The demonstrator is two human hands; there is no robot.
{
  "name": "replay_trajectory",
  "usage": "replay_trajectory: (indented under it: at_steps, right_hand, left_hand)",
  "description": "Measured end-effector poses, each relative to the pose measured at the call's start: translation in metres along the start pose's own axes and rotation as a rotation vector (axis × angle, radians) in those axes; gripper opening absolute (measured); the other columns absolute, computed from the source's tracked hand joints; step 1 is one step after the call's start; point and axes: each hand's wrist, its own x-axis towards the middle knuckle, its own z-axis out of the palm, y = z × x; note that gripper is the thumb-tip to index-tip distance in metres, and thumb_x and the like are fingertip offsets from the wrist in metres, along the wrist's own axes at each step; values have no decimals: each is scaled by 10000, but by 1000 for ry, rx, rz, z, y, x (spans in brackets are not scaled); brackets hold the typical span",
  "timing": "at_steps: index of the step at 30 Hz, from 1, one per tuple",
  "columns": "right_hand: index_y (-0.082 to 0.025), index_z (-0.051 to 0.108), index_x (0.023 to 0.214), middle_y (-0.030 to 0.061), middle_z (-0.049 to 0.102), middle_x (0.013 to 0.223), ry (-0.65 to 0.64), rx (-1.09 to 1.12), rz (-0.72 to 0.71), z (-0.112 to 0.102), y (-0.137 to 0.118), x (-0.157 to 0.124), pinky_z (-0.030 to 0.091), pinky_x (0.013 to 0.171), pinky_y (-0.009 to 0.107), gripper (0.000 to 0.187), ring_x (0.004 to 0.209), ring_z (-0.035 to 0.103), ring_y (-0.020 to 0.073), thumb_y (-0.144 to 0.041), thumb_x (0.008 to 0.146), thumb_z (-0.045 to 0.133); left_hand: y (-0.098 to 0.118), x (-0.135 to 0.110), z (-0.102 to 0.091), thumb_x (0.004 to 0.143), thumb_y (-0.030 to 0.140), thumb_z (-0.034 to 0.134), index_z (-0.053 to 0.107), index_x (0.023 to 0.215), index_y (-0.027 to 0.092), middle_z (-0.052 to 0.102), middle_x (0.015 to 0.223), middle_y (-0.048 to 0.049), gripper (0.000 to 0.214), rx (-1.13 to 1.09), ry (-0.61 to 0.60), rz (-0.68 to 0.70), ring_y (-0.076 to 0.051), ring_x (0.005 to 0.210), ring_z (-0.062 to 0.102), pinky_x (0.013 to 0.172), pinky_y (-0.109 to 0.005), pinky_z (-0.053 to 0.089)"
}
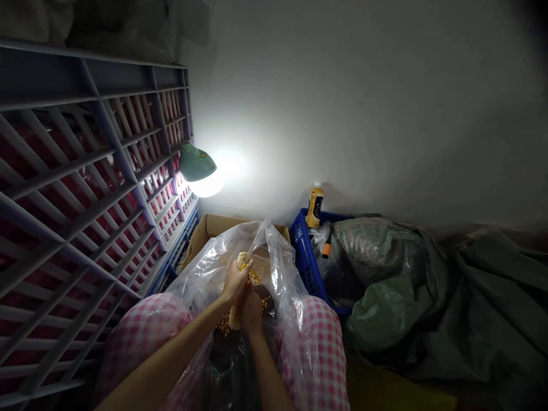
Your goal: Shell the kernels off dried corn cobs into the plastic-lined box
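Note:
Over a see-through plastic bag between my knees, both hands are closed together around corn on the cob. My left hand grips near the upper end of a corn cob, which is pale and largely bare on top with yellow kernels at its side. Just below and to the right, my right hand presses against the corn, its fingers partly hidden. A pale cob length shows beneath my left hand; whether it is the same cob, I cannot tell. Loose yellow corn kernels lie in the bag.
A cardboard box stands behind the bag. Stacked plastic crates rise at left, with a lit green lamp hanging there. At right, a blue basket holds sacks, a yellow-labelled bottle and an orange-ended handle. Dark green sheeting lies beyond.

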Motion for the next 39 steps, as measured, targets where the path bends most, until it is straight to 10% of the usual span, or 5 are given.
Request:
replay_trajectory:
  at_steps: [7,19,24,35,39]
  right_hand:
    - [-187,577,920,124,685,892,22,47,-149,3,2,-1,456,711,332,351,815,640,236,-375,936,282]
    - [-171,600,833,127,689,874,34,326,44,13,6,11,469,715,303,612,816,632,204,-419,958,55]
    - [-178,601,1013,94,683,968,-45,196,-120,-4,8,-1,438,753,294,450,885,623,212,-521,910,329]
    - [-175,657,769,103,684,745,162,217,-7,16,19,-6,451,654,318,604,723,632,220,-468,946,160]
    - [-169,630,1067,104,685,1012,18,318,-91,-1,18,-4,457,814,330,556,956,630,224,-512,934,213]
  left_hand:
    - [-2,0,2,681,457,655,559,703,171,578,641,4,303,114,-59,77,-141,604,540,576,-226,409]
    - [4,-9,3,675,450,650,542,735,174,655,668,-27,302,61,-7,99,-177,667,629,627,-260,460]
    - [8,-1,3,657,466,653,531,762,163,660,658,-32,343,-36,13,-1,-186,656,642,626,-274,473]
    - [-2,-6,4,654,446,656,557,689,162,656,621,-32,303,-83,56,78,-199,693,668,743,-306,485]
    - [6,0,4,634,429,653,548,680,163,660,606,-34,289,-159,62,-13,-208,694,673,742,-330,501]
